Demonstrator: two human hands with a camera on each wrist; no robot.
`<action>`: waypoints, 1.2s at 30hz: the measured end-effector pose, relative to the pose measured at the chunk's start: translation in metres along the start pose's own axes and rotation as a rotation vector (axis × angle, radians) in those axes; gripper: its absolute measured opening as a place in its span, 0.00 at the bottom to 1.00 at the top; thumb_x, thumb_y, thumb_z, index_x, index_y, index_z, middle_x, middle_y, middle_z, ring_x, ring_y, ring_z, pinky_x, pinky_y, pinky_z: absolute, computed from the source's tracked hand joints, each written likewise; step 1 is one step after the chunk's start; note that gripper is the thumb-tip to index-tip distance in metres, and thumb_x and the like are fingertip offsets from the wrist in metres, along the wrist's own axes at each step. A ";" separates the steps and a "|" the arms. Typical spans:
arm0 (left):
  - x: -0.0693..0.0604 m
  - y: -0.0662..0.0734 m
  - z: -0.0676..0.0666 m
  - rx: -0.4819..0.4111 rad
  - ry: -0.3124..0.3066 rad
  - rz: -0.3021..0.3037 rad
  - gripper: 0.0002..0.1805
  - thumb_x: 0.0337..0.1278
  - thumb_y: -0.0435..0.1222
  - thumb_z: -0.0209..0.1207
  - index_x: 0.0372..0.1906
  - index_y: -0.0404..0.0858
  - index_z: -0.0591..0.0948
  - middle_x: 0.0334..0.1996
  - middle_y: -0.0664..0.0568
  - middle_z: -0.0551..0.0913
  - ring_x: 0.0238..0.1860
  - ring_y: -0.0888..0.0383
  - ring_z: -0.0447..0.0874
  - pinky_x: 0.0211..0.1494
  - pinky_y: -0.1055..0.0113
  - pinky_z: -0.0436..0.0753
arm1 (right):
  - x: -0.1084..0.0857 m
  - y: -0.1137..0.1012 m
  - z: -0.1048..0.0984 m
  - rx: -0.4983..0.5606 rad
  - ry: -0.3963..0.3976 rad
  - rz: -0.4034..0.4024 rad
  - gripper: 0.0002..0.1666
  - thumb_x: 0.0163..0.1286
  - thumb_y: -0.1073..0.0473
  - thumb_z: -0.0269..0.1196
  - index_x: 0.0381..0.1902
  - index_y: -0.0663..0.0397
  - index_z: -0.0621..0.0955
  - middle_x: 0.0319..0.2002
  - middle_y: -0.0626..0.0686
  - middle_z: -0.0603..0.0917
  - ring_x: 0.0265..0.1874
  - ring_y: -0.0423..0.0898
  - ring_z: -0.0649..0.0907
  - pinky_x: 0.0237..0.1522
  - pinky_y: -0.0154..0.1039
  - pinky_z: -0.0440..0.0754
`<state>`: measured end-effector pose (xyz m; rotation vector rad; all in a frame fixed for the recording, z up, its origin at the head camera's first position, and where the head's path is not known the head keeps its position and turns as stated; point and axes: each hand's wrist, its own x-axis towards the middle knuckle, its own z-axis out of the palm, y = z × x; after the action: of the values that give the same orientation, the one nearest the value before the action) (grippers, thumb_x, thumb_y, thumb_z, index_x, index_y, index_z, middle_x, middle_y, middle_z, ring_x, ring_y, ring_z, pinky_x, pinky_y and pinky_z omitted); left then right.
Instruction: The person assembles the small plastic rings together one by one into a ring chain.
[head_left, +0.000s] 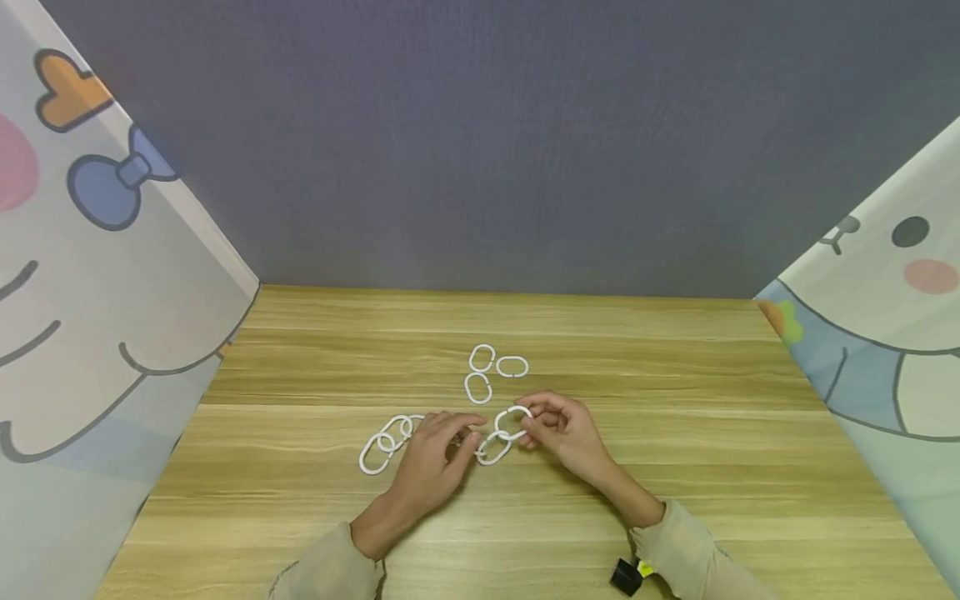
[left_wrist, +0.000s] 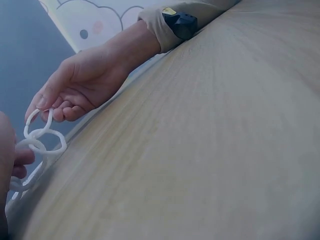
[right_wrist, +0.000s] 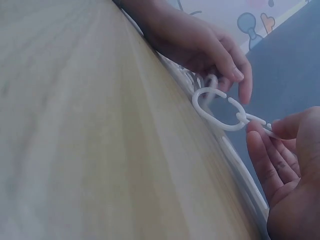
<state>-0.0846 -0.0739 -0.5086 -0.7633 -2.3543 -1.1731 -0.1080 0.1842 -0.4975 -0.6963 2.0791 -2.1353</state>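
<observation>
My right hand [head_left: 566, 437] pinches a white plastic C-shaped chain link [head_left: 497, 419] between thumb and fingers, raised a little off the table. Through it hangs a second white link [right_wrist: 201, 112], whose small gap shows in the right wrist view. Close by on the left, my left hand [head_left: 431, 458] bends over the chain, thumb and index finger apart. Part of the chain is hidden beneath that hand. Its other end, several joined links [head_left: 363, 457], lies on the table beyond the left hand's far side.
Three loose white links lie past the hands: an upper one [head_left: 471, 358], a right one [head_left: 513, 357] and a lower one [head_left: 467, 388]. The wooden table [head_left: 637, 350] meets a grey panel [head_left: 487, 167] behind. A black device [head_left: 626, 577] sits at the right sleeve.
</observation>
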 end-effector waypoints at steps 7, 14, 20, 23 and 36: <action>0.000 -0.002 0.002 0.008 0.013 -0.018 0.06 0.68 0.33 0.72 0.46 0.41 0.93 0.24 0.64 0.85 0.28 0.73 0.76 0.41 0.64 0.80 | -0.002 0.001 0.005 0.000 -0.025 0.003 0.10 0.76 0.78 0.65 0.53 0.79 0.80 0.36 0.79 0.82 0.30 0.40 0.91 0.31 0.37 0.91; -0.001 -0.003 0.004 0.007 -0.019 -0.015 0.06 0.63 0.34 0.77 0.42 0.41 0.94 0.20 0.65 0.80 0.25 0.74 0.69 0.37 0.68 0.77 | -0.005 0.000 0.010 0.028 -0.057 0.017 0.09 0.77 0.79 0.63 0.52 0.79 0.77 0.36 0.78 0.80 0.31 0.41 0.91 0.32 0.37 0.91; -0.001 -0.002 0.003 -0.023 -0.033 -0.022 0.05 0.61 0.33 0.79 0.41 0.41 0.94 0.20 0.65 0.78 0.26 0.73 0.68 0.37 0.68 0.76 | -0.005 0.002 0.013 0.050 -0.109 0.009 0.10 0.78 0.79 0.62 0.52 0.78 0.75 0.37 0.78 0.80 0.34 0.40 0.91 0.35 0.37 0.92; -0.002 -0.001 0.003 -0.036 -0.032 -0.034 0.04 0.62 0.32 0.78 0.39 0.42 0.93 0.21 0.65 0.79 0.27 0.73 0.70 0.38 0.68 0.77 | -0.005 0.003 0.014 0.044 -0.124 0.024 0.10 0.79 0.77 0.63 0.53 0.77 0.76 0.37 0.76 0.82 0.35 0.40 0.91 0.35 0.37 0.92; -0.001 -0.003 0.005 -0.046 -0.007 -0.018 0.05 0.62 0.30 0.78 0.37 0.43 0.92 0.21 0.66 0.80 0.27 0.73 0.71 0.39 0.67 0.78 | -0.003 0.007 0.005 -0.276 0.007 -0.031 0.07 0.82 0.73 0.62 0.51 0.65 0.86 0.36 0.61 0.89 0.31 0.42 0.87 0.33 0.36 0.87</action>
<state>-0.0862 -0.0721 -0.5143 -0.7643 -2.3516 -1.2379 -0.1049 0.1802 -0.5054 -0.7518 2.4092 -1.8851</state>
